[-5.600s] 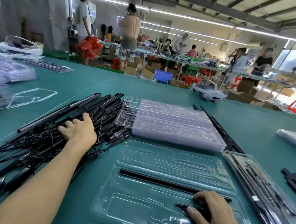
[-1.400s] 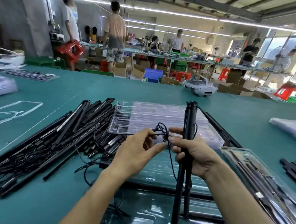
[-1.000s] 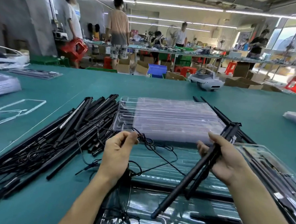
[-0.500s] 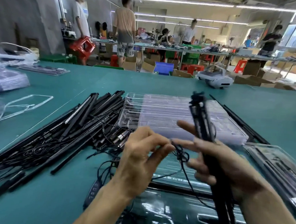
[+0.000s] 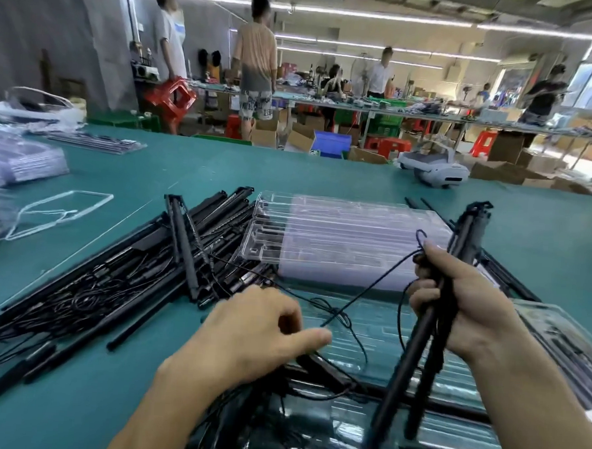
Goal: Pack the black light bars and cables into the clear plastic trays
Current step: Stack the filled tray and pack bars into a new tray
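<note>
Plainly the right hand clamps two light bars, cut off below; left hand curls over cables, grip hidden

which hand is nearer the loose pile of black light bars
Left. The left hand sits just right of the loose pile of black light bars; the right hand is farther right.

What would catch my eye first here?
Likely the right hand, gripping black light bars tilted up at the right, a thin cable trailing from them. Then the heap of black bars at the left of the green table, beside a stack of clear trays.
</note>
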`<state>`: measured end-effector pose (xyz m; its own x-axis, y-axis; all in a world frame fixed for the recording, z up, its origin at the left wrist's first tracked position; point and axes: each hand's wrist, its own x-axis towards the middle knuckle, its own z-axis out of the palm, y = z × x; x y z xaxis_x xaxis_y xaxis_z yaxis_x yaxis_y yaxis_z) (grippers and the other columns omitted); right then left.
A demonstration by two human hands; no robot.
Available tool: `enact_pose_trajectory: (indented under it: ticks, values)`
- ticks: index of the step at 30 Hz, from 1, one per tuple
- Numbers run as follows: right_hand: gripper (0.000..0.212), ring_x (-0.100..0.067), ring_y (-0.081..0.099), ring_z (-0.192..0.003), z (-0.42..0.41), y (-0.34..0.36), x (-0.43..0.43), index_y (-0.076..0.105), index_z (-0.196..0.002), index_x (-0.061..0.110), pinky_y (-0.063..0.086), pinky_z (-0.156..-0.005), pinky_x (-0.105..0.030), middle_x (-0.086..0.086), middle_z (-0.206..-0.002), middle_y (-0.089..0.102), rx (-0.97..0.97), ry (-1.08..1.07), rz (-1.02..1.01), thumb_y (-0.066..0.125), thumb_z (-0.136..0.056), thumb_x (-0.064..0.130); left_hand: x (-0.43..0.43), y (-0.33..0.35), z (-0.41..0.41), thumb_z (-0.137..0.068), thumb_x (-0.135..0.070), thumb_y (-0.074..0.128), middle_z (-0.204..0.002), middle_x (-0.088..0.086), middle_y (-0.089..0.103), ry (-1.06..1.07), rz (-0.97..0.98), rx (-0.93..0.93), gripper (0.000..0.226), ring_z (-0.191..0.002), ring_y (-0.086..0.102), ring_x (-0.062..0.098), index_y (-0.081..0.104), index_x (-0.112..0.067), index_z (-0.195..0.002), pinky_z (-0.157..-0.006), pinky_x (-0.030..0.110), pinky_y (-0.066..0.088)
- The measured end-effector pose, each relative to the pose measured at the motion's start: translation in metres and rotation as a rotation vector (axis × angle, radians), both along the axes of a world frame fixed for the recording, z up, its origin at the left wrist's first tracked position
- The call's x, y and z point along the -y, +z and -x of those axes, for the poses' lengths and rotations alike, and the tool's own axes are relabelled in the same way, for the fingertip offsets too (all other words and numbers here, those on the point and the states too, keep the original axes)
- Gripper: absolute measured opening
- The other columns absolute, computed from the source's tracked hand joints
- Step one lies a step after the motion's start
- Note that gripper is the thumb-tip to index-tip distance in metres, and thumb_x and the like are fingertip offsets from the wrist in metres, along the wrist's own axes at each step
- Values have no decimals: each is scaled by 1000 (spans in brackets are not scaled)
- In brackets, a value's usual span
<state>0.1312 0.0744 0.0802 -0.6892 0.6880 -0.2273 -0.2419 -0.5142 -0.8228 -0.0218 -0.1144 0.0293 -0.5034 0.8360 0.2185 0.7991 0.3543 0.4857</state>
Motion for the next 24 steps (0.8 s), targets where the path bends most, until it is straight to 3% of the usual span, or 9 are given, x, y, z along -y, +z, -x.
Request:
enact_pose_trajectory:
  ticks: [3, 8, 10, 12, 14, 17, 20, 22, 24]
  values:
    - [23, -2, 33, -54, -3, 1, -17, 54, -73, 10, 35, -37, -8, 4, -65, 41, -72, -93, 40, 62, -89, 25, 4, 4, 4, -66, -87, 53, -50, -11, 48, -128, 5, 163, 64, -46, 40, 4, 57, -23, -66, -51, 32, 39]
    - [23, -2, 46, -55, -19, 5, -41, 55, -83, 10, 38, -39, -9, 3, -74, 52, -120, -171, 11, 59, -92, 31, 0, 19, 17, -70, -74, 62, -48, -14, 43, -50, -333, -183, 55, -47, 41, 5, 44, -24, -58, -51, 11, 28]
    - [26, -2, 46, -56, -23, 5, -46, 58, -89, 8, 38, -39, -9, 3, -82, 56, -133, -193, 9, 56, -95, 33, -1, 17, 20, -72, -73, 61, -54, -18, 42, -88, -369, -328, 51, -49, 40, 0, 44, -27, -62, -61, 12, 31]
    - [28, -3, 43, -52, -26, 4, -47, 62, -78, 10, 36, -37, -10, 2, -87, 60, -98, -170, -7, 59, -91, 34, 2, 9, 20, -69, -87, 52, -61, -17, 48, -109, -316, -277, 60, -58, 46, -2, 49, -28, -66, -73, 23, 37]
    - [26, -1, 38, -43, -26, 4, -46, 63, -61, 14, 32, -33, -10, 3, -84, 60, -32, -113, -47, 67, -77, 34, 6, 2, 18, -58, -100, 41, -64, -15, 55, -102, -177, -151, 72, -64, 48, 1, 54, -29, -65, -76, 26, 35]
    - [23, 0, 35, -38, -23, 4, -41, 62, -72, 11, 30, -31, -9, 3, -82, 63, 3, -57, -110, 72, -67, 31, 7, -10, 6, -47, -104, 45, -78, -20, 59, -149, 32, -113, 82, -73, 48, 3, 58, -26, -71, -83, 21, 31]
    - [27, -1, 37, -38, -23, 7, -39, 52, -80, 14, 31, -33, -7, 6, -76, 63, -64, -1, -85, 72, -66, 25, 6, -13, -2, -62, -90, 50, -66, -14, 57, -184, 71, -181, 66, -70, 51, 3, 55, -25, -71, -72, 16, 30]
    - [25, 0, 38, -37, -25, 8, -41, 48, -75, 17, 31, -34, -6, 8, -69, 58, -144, 29, -2, 70, -68, 23, 7, -9, -2, -69, -84, 52, -62, -17, 56, -131, 11, -154, 56, -64, 52, 2, 52, -28, -71, -63, 15, 30]
    - [22, 0, 39, -37, -28, 8, -47, 49, -65, 17, 33, -36, -7, 10, -60, 49, -223, -29, 106, 65, -77, 24, 9, -8, 2, -73, -78, 54, -65, -20, 58, -48, -96, -227, 45, -62, 53, 0, 53, -34, -77, -65, 17, 35]
